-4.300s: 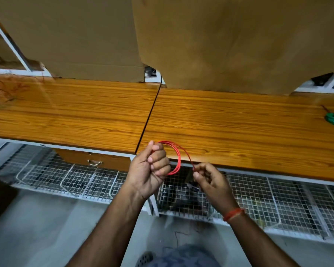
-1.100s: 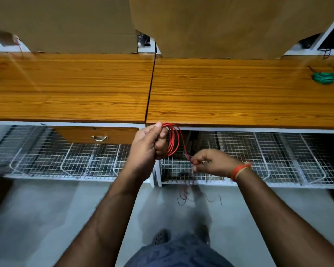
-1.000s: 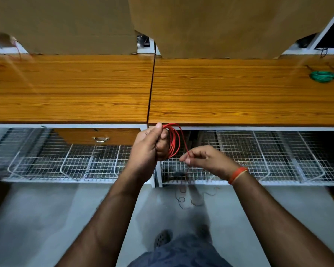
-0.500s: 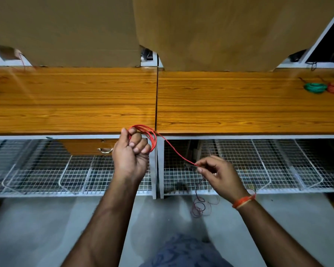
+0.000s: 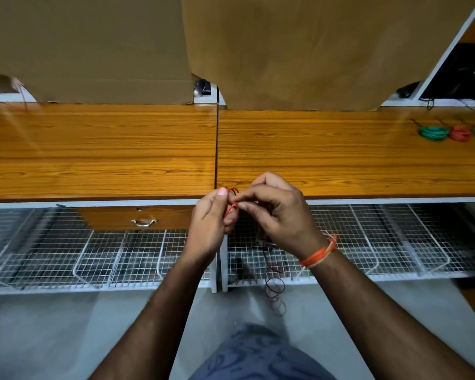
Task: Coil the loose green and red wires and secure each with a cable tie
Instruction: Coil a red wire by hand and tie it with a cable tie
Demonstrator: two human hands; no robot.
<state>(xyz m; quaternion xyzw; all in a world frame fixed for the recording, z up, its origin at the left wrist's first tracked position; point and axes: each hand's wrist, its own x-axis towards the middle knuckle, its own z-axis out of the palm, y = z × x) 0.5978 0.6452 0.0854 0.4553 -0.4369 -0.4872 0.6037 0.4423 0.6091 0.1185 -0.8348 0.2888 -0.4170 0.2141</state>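
A: Start nearest. What's hanging below the hands?

B: The loose tail of the red wire (image 5: 274, 290), thin and springy, dangling in small curls over the grey floor in front of the white wire-mesh racks (image 5: 381, 248). Half a second ago it ran as a taut slanted line between two hands held apart; now that span is gone.

A: So the hands have closed up?

B: Yes. The right hand (image 5: 279, 218) has come across to meet the left hand (image 5: 210, 223) just off the front edge of the bench (image 5: 340, 165), near the seam where its two boards join. The left has its fingers curled round the gathered red loops, only a sliver of which shows above its thumb. The right pinches the wire between thumb and forefinger, right against the left's fingertips (an orange thread band sits on that wrist).

A: What does that mean for the job?

B: I'd judge another turn is being laid onto the coil, so winding is well on but not done: the tail is still to be taken up, and no cable tie is visible in either hand.

A: And further back?

B: The bench top is glossy orange wood grain, smooth and bare in the middle. Toward its far right corner lie finished bundles: a green coil (image 5: 433, 133), a red coil (image 5: 461, 133) just beside it, and another green one cut by the frame edge. Behind stand flat matte brown cardboard sheets (image 5: 299, 50).
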